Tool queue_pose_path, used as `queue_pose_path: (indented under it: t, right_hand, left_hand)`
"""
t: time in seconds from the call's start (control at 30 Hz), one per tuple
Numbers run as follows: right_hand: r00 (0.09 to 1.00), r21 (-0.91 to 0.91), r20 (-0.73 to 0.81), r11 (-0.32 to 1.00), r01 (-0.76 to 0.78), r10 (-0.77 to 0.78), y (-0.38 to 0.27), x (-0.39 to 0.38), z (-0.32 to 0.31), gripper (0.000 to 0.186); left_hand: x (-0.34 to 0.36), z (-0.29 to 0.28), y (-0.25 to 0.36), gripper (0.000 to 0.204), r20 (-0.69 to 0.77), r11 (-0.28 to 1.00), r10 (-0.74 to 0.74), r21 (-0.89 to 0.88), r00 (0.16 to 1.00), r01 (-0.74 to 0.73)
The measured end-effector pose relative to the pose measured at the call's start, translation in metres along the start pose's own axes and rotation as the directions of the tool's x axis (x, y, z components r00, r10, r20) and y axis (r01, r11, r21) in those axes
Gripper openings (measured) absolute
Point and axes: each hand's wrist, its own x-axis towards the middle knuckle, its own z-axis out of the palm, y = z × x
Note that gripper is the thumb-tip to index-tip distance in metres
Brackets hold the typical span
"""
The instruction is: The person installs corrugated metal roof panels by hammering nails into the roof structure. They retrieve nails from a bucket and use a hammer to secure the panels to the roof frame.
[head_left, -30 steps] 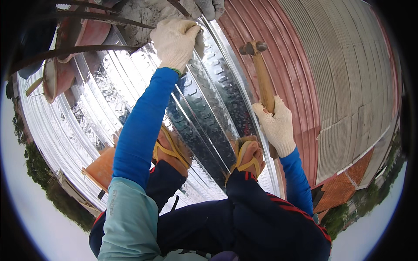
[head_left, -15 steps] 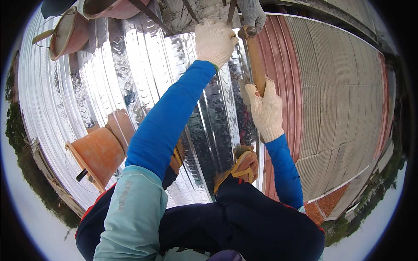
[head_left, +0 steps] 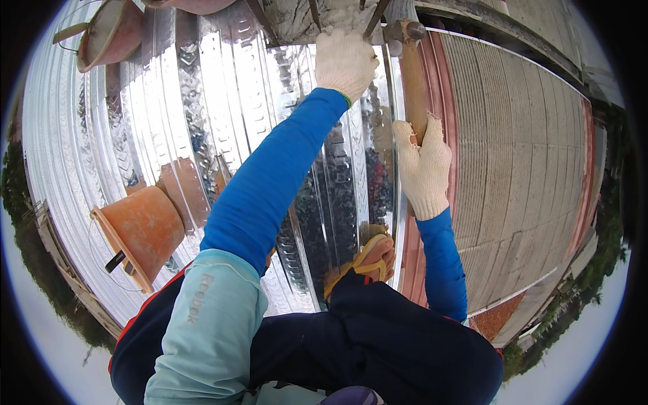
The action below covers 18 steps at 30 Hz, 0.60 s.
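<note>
My left hand [head_left: 345,66], in a cream knitted glove, is closed at the lower edge of a rough grey concrete surface [head_left: 289,21]. Its fingers curl away from view, so what they grip is hidden. Thin dark metal bars [head_left: 314,15] rise beside it. My right hand [head_left: 426,165], gloved the same way, is wrapped round the wooden handle of a hammer [head_left: 413,81]. The hammer's metal head points away from me, to the right of my left hand and apart from it. Just behind the head, a grey-gloved hand of another person [head_left: 401,9] shows in part.
Shiny corrugated metal sheeting [head_left: 229,88] lies below me, with red sheets [head_left: 439,74] and weathered grey roofing [head_left: 520,155] to the right. An orange bucket [head_left: 145,226] lies tipped at left. Another bucket [head_left: 111,37] is at far left. My sandalled foot [head_left: 374,256] rests on the metal.
The hammer in my right hand has moved up and to the right, its head farther from my left hand. My left hand stays by the concrete. The whole view has shifted slightly.
</note>
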Motion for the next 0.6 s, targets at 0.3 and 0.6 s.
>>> queue_pose_path:
  t: [0.3, 0.6]
  right_hand:
    - [0.993, -0.094, 0.081, 0.992, -0.081, 0.089, 0.021, 0.008, 0.008, 0.050]
    - [0.981, -0.207, 0.156, 0.975, -0.085, 0.119, 0.020, 0.014, 0.008, 0.052]
  left_hand:
    - [0.002, 0.002, -0.001, 0.026, -0.055, 0.999, 0.000, -0.054, 0.999, -0.003]
    - [-0.010, -0.007, -0.028, 0.024, -0.140, 0.968, 0.204, -0.120, 0.969, -0.221]
